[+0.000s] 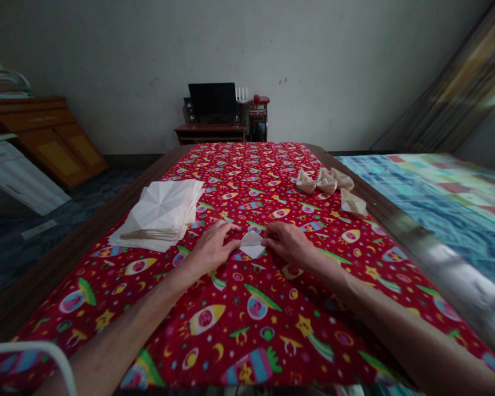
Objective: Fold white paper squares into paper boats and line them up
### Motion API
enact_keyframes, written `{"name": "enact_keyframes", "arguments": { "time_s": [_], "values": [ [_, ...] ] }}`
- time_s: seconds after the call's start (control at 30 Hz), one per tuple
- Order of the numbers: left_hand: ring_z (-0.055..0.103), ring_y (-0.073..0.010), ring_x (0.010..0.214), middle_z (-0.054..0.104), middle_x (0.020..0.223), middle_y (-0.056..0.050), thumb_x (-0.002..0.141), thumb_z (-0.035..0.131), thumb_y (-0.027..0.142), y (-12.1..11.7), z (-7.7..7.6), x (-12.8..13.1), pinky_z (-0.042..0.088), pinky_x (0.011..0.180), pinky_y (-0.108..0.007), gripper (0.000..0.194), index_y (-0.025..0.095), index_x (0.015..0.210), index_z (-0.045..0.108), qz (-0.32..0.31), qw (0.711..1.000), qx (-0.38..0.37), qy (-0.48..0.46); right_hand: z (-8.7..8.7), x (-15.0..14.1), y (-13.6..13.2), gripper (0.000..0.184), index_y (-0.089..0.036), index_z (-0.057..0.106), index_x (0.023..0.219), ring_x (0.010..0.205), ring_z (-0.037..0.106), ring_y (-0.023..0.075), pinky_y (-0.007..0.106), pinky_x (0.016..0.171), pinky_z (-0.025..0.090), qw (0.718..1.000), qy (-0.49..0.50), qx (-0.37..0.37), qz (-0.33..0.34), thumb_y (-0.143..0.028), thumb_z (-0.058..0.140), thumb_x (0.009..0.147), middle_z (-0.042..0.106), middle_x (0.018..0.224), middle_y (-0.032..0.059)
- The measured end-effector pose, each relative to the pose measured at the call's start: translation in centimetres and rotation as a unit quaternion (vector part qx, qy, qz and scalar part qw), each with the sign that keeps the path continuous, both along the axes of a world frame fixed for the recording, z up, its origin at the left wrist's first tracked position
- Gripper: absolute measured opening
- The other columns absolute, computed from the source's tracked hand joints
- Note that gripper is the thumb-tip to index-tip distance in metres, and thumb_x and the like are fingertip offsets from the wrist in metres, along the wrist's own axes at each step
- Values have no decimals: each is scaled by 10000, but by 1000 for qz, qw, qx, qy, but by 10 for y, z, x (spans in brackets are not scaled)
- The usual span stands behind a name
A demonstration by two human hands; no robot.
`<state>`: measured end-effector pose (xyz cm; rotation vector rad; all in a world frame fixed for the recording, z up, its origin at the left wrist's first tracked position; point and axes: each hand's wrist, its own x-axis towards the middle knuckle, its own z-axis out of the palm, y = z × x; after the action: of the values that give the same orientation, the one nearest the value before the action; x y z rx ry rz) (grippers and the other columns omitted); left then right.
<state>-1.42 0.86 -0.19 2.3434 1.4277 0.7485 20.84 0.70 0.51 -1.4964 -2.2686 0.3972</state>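
apparently mid-fold on red cloth [241,302]: pinching folded paper [253,246] at right with right hand [287,241], touching its left corner with left hand [215,242] (cannot tell if gripping); probably calling for careful creasing.

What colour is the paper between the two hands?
White: the folded paper shows in the head view, the only one.

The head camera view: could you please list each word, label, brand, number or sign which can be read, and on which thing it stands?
No readable text anywhere.
Small folded paper, paper stack, folded paper shapes: no writing visible.
Red cloth: pictures such as rockets and stars, no words I can make out.
Monitor and red object by the wall: any marks are too small to read.
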Motion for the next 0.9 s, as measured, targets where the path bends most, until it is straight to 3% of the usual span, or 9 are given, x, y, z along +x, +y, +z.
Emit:
{"name": "enact_keyframes", "arguments": {
  "time_s": [0.13,0.23,0.4,0.57,0.73,0.9],
  "values": [
    [566,-186,874,580,914,-56,902,434,315,-1,4,3,445,780,-298,244,167,947,623,-7,1000,19,1,-1,0,-6,106,-175,645,829,656,548,128,214,574,337,999,29,22,10,-260,583,816,640,750,23],
    [565,-180,815,584,853,-46,893,449,333,1,7,10,434,726,-286,243,166,854,621,4,999,24,24,0,1,-11,80,-172,635,822,661,539,124,211,584,339,998,44,37,26,-232,582,816,629,749,17],
    [566,-153,713,610,746,-17,866,483,348,6,14,16,403,633,-255,268,180,729,641,-28,999,-40,23,3,2,-15,88,-165,635,807,648,517,115,211,583,337,996,49,56,41,-235,585,825,614,764,25],
    [590,-151,702,654,725,4,805,552,308,4,19,16,418,641,-243,178,189,737,666,-32,996,-74,-35,5,4,-14,142,-174,635,812,652,537,116,210,584,361,993,94,27,68,-299,575,843,623,763,20],
    [596,-139,721,664,757,2,793,583,228,-3,23,20,437,696,-226,112,174,733,661,-39,996,-42,-72,8,4,-12,233,-176,611,1001,658,573,118,210,597,399,982,183,6,56,-347,575,847,661,775,8],
    [594,-123,687,660,762,1,843,573,271,-11,24,27,429,638,-209,143,179,806,675,-62,993,-22,-96,12,-3,-17,132,-166,664,807,673,571,116,206,614,399,982,170,43,73,-267,583,835,658,752,17]
  ]
}}
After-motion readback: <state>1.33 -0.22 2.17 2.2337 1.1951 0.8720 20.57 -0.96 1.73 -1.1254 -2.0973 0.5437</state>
